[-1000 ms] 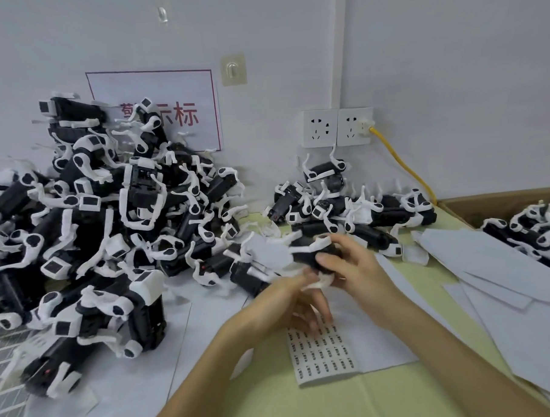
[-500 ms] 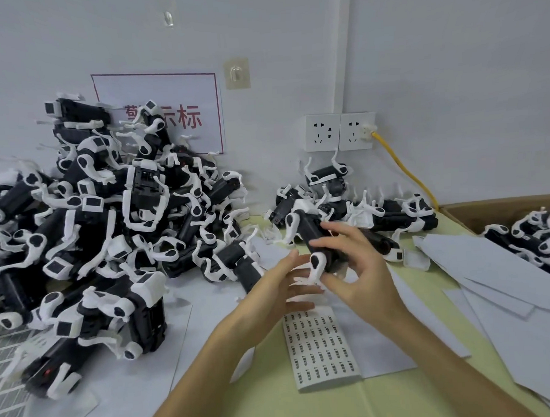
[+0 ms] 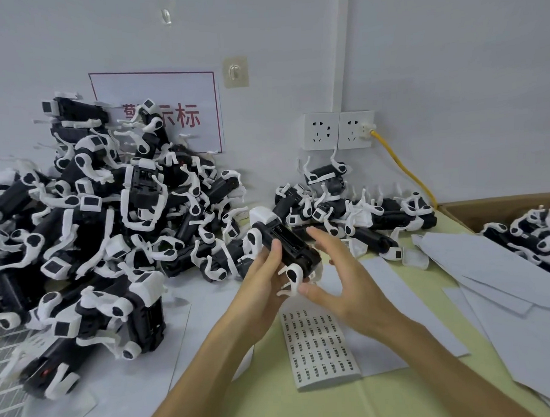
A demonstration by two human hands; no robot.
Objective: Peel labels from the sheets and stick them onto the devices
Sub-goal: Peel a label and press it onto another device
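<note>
We record the left hand point(image 3: 261, 287) gripping a black-and-white device point(image 3: 289, 250), its fingers curled up round the near side of the black body. The device is held clear of the table point(image 3: 355, 406), tilted, with its white-capped end pointing away and up. The right hand point(image 3: 346, 287) is just beside it with fingers spread and straight and nothing in its grasp. Its thumb lies close against the white foot at the device's near end, but we cannot tell whether it touches.

The label sheet point(image 3: 320, 345), printed with rows of small dark labels, lies flat on the table directly below both hands, between the forearms.

A large heap of like devices point(image 3: 89, 235) fills the left of the table. A smaller heap point(image 3: 362, 214) sits against the wall beneath a double wall socket point(image 3: 338, 130), from which a yellow cable point(image 3: 401, 168) runs. To the right, blank white sheets point(image 3: 497, 271) overlap beside a cardboard box point(image 3: 488, 207) holding more devices.
</note>
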